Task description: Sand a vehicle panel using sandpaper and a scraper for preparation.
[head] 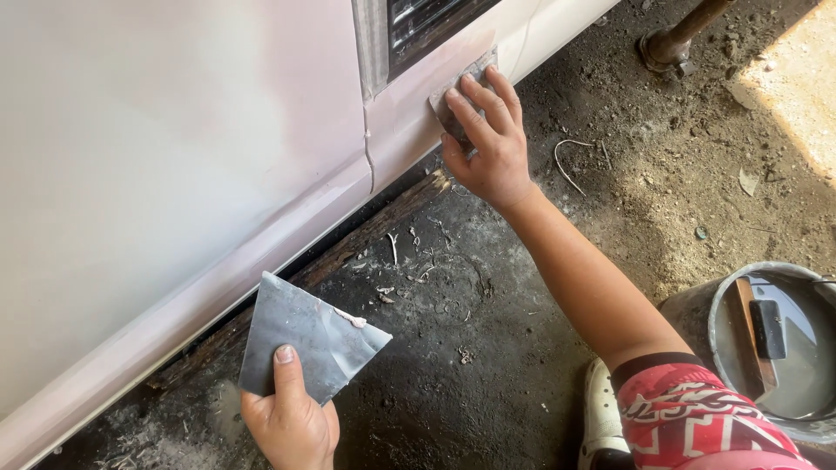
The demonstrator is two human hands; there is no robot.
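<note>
— Where the grey sanding pad [460,91] lies flat on the pale panel [174,157], upper middle of the frame, how does the hand sit?

— The right hand [488,144] reaches up from lower right, arm stretched, fingers [484,103] spread over the pad, pressing it to the panel.

— And the other?

— The left hand [290,422], bottom centre, pinches a bent grey metal sheet [305,339], thumb on top; a pink dab of filler [351,319] sits near its upper edge. A bucket [775,348] stands at the right.
</note>
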